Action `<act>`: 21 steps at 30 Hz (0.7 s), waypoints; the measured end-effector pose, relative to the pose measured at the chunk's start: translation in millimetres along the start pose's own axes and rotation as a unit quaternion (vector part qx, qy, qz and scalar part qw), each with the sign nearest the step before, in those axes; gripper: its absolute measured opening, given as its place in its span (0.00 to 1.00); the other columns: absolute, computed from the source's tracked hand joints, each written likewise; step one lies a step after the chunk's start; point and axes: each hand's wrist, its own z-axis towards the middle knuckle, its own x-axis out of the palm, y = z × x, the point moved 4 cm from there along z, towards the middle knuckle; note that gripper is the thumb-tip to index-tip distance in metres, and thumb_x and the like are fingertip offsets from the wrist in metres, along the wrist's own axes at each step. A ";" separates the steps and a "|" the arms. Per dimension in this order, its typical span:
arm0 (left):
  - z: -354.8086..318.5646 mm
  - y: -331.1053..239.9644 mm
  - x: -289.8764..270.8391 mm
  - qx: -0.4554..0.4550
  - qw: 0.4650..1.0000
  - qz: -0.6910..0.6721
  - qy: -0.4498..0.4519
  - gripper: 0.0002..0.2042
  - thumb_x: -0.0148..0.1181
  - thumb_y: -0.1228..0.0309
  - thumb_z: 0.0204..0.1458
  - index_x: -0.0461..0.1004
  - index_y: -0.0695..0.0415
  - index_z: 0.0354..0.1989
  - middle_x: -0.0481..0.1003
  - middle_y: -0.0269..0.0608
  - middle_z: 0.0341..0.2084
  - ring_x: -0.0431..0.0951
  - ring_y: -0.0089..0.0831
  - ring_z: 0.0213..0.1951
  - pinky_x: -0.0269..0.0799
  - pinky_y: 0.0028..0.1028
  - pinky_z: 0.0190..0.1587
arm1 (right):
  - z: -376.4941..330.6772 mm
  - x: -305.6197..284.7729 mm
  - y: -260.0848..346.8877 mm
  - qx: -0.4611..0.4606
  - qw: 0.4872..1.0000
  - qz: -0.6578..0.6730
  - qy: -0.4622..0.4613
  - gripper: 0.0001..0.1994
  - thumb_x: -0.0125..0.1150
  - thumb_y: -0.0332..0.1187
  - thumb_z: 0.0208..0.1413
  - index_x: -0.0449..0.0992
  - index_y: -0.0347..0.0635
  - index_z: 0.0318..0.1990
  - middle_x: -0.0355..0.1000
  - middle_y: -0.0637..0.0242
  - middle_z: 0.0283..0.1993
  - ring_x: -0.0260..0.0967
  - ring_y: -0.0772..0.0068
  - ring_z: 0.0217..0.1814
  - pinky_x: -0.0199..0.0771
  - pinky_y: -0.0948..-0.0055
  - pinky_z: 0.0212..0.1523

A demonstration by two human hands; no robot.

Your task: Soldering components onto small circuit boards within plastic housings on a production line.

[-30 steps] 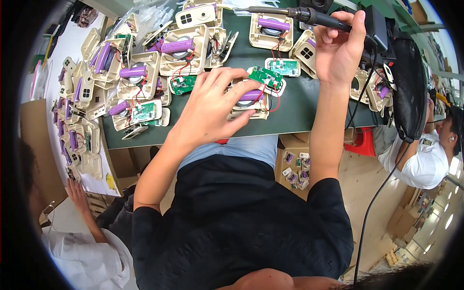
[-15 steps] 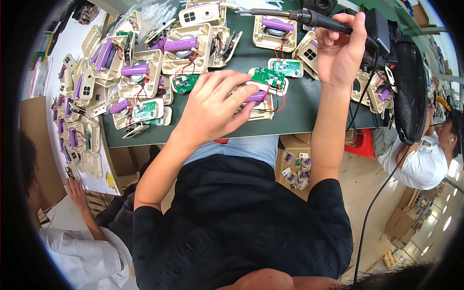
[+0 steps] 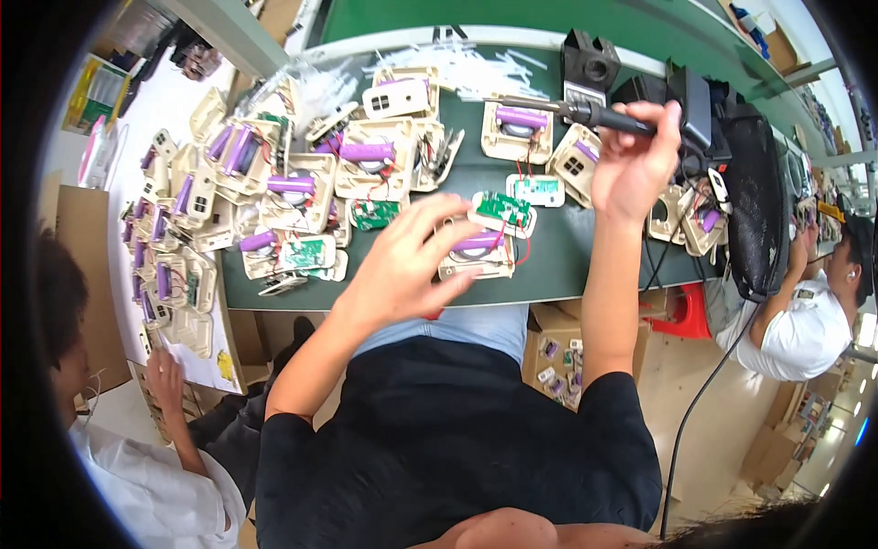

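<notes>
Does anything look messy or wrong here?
Thin pale strips lie scattered in all directions near the far edge of the table, and beige cases at left are heaped askew, overlapping. Nothing looks clearly broken.

Your dark green bench (image 3: 560, 261): you've got open beige cases (image 3: 518, 149) with purple batteries (image 3: 368, 152), scattered pale strips (image 3: 489, 73), a dark stand (image 3: 590, 69).
</notes>
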 end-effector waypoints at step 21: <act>223.0 200.2 -17.1 -0.146 0.944 0.200 0.219 0.09 0.67 0.72 0.47 0.86 0.59 0.37 0.85 0.47 0.35 0.85 0.43 0.39 0.80 0.38 0.45 | -15.9 7.6 23.5 -0.195 0.970 -0.142 -0.026 0.20 0.53 0.42 0.70 0.75 0.35 0.29 0.72 0.65 0.28 0.62 0.83 0.23 0.58 0.85 0.22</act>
